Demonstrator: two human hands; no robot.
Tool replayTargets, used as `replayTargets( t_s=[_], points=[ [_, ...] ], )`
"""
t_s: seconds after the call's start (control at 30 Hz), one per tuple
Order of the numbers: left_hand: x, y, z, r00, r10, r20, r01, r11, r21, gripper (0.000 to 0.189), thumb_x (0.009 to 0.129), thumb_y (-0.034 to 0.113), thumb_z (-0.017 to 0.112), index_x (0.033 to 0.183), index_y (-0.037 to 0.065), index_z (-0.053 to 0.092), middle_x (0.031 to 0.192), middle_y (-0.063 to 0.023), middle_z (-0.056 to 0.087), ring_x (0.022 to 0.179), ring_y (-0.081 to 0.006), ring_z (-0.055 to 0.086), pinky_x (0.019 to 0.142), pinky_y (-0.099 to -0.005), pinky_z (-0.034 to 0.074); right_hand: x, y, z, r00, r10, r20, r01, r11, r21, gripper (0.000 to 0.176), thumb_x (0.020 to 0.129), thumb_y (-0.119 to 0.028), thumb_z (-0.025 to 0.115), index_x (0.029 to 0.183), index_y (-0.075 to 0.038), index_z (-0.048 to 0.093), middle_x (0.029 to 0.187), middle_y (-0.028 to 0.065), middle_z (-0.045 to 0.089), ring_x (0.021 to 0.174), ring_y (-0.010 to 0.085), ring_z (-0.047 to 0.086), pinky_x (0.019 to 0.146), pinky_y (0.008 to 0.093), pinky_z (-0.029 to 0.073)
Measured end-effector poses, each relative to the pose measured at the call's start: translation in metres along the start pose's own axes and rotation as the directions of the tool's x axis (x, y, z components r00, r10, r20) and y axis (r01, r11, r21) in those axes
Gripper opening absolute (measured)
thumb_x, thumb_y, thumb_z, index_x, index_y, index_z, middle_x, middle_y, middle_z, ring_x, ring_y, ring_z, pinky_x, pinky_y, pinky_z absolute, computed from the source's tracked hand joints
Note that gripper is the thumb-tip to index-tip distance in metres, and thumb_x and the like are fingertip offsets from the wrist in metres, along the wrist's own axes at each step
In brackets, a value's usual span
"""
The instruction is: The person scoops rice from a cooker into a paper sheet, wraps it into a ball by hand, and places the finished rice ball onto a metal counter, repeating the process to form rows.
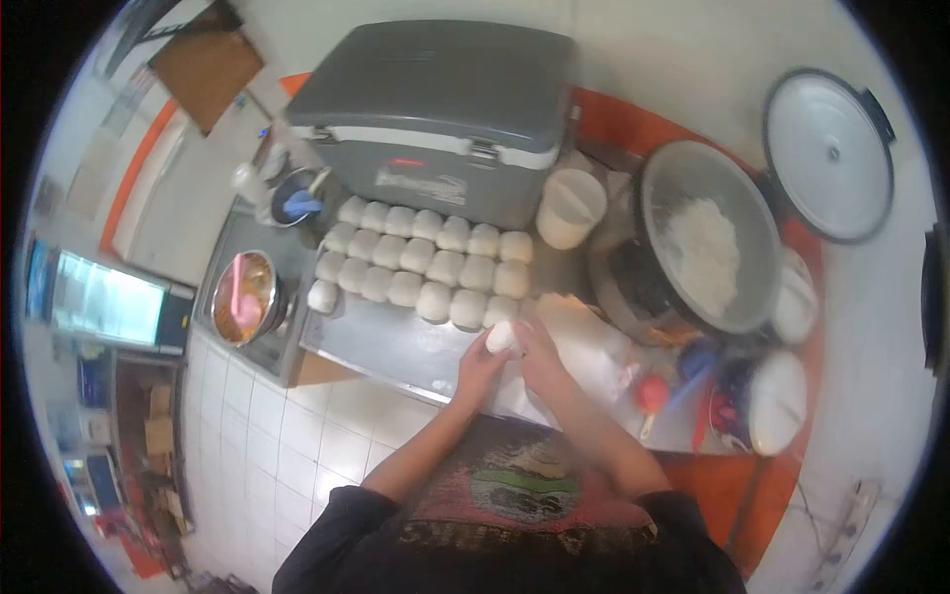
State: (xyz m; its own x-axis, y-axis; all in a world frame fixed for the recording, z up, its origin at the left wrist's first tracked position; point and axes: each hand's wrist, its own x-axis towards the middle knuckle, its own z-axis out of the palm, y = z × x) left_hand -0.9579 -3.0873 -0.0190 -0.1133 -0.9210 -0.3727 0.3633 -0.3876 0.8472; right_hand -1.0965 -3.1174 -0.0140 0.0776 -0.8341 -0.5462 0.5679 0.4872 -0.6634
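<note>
one white ball [501, 338] clasped by the person's left hand [479, 364] and right hand [535, 352], fingers curled on either side; roundish, no clear long axis. metal tray [388, 342] left of the fingers, left hand nearer; rows of balls [417, 254] forward-left. grey cooler [435, 79] beyond.

Open passage over near strip of tray [396, 342]; white balls [417, 254], then grey cooler [426, 109] block far side.
</note>
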Motion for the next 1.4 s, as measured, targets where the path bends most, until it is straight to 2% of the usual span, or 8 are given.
replayTargets(
  t_s=[0.23, 0.3, 0.5, 0.97, 1.07, 1.2, 1.33, 1.4],
  points=[
    [0.014, 0.019, -0.107, 0.931, -0.041, -0.364, -0.137, 0.883, -0.449, 0.033, 0.093, 0.015, 0.052, 0.12, -0.003, 0.053, 0.117, -0.0144, 0.06, 0.107, -0.0259, 0.06, 0.095, -0.0413, 0.047, -0.035, -0.03, -0.086, 0.944, -0.219, -0.247, 0.148, 0.949, -0.277, 0.048, 0.094, -0.018, 0.059, 0.139, -0.007, 0.046, 0.128, 0.0102, 0.057, 0.113, 0.0228, 0.059, 0.097, 0.0386, 0.046],
    [0.027, 0.013, -0.171, 0.843, 0.019, -0.537, -0.205, 0.935, -0.288, 0.034, 0.091, 0.017, 0.056, 0.117, -0.005, 0.054, 0.109, -0.0143, 0.062, 0.101, -0.0254, 0.062, 0.089, -0.0409, 0.049, -0.024, -0.002, -0.217, 0.589, -0.679, -0.438, -0.041, 0.517, -0.855, 0.036, 0.095, -0.026, 0.054, 0.126, -0.008, 0.055, 0.119, 0.0069, 0.061, 0.101, 0.0197, 0.061, 0.091, 0.0335, 0.048],
    [0.072, 0.049, -0.295, 0.577, 0.088, -0.812, -0.052, 0.996, 0.071, 0.05, 0.081, 0.02, 0.067, 0.12, -0.008, 0.052, 0.102, -0.0147, 0.062, 0.091, -0.0249, 0.063, 0.072, -0.0382, 0.052, -0.089, -0.064, -0.315, 0.042, -0.667, -0.744, -0.115, 0.736, -0.667, 0.04, 0.094, -0.02, 0.056, 0.13, -0.005, 0.051, 0.12, 0.0104, 0.059, 0.101, 0.0211, 0.06, 0.089, 0.0344, 0.049],
    [0.102, 0.029, -0.354, 0.633, 0.241, -0.736, 0.116, 0.91, 0.398, 0.036, 0.094, 0.026, 0.064, 0.112, -0.006, 0.062, 0.107, -0.016, 0.065, 0.09, -0.0285, 0.064, 0.082, -0.0411, 0.052, -0.118, -0.089, -0.319, -0.147, -0.567, -0.811, 0.243, 0.774, -0.585, 0.054, 0.09, -0.007, 0.061, 0.139, 0.002, 0.04, 0.124, 0.0187, 0.057, 0.101, 0.0244, 0.059, 0.087, 0.0365, 0.051],
    [0.11, 0.03, -0.312, 0.494, 0.236, -0.837, -0.287, 0.953, 0.099, 0.042, 0.098, 0.032, 0.056, 0.114, -0.006, 0.064, 0.11, -0.0139, 0.065, 0.097, -0.0248, 0.059, 0.087, -0.0404, 0.048, -0.146, -0.118, -0.279, -0.292, -0.617, -0.731, 0.493, 0.557, -0.668, 0.057, 0.09, -0.004, 0.062, 0.141, 0.003, 0.038, 0.125, 0.0205, 0.056, 0.101, 0.0252, 0.058, 0.086, 0.0369, 0.051],
    [0.113, 0.048, -0.307, 0.545, 0.006, -0.838, -0.142, 0.986, -0.085, 0.053, 0.097, 0.04, 0.054, 0.126, -0.004, 0.059, 0.121, -0.0191, 0.062, 0.107, -0.034, 0.059, 0.092, -0.0468, 0.047, -0.184, -0.224, -0.205, -0.133, -0.675, -0.726, 0.613, 0.519, -0.595, 0.053, 0.091, -0.003, 0.06, 0.139, 0.003, 0.041, 0.132, 0.0205, 0.054, 0.107, 0.0257, 0.059, 0.088, 0.0342, 0.051],
    [0.112, 0.099, -0.2, 0.094, 0.501, -0.86, 0.482, 0.733, 0.48, 0.051, 0.095, 0.037, 0.057, 0.125, -0.004, 0.059, 0.117, -0.0216, 0.061, 0.104, -0.0361, 0.058, 0.091, -0.0473, 0.047, -0.169, -0.344, -0.129, 0.353, -0.842, -0.407, 0.402, 0.53, -0.747, 0.049, 0.09, -0.002, 0.059, 0.138, 0.002, 0.05, 0.122, 0.0183, 0.063, 0.103, 0.0308, 0.065, 0.088, 0.0392, 0.053],
    [0.124, 0.093, -0.171, 0.13, 0.746, -0.653, 0.431, 0.55, 0.715, 0.045, 0.092, 0.027, 0.062, 0.124, -0.004, 0.058, 0.113, -0.0233, 0.058, 0.101, -0.0368, 0.055, 0.091, -0.0466, 0.044, -0.125, -0.382, -0.128, 0.518, -0.855, 0.005, 0.054, 0.027, -0.998, 0.052, 0.087, -0.003, 0.059, 0.138, 0.001, 0.05, 0.115, 0.0225, 0.066, 0.102, 0.0383, 0.065, 0.087, 0.0445, 0.052]
  ],
)
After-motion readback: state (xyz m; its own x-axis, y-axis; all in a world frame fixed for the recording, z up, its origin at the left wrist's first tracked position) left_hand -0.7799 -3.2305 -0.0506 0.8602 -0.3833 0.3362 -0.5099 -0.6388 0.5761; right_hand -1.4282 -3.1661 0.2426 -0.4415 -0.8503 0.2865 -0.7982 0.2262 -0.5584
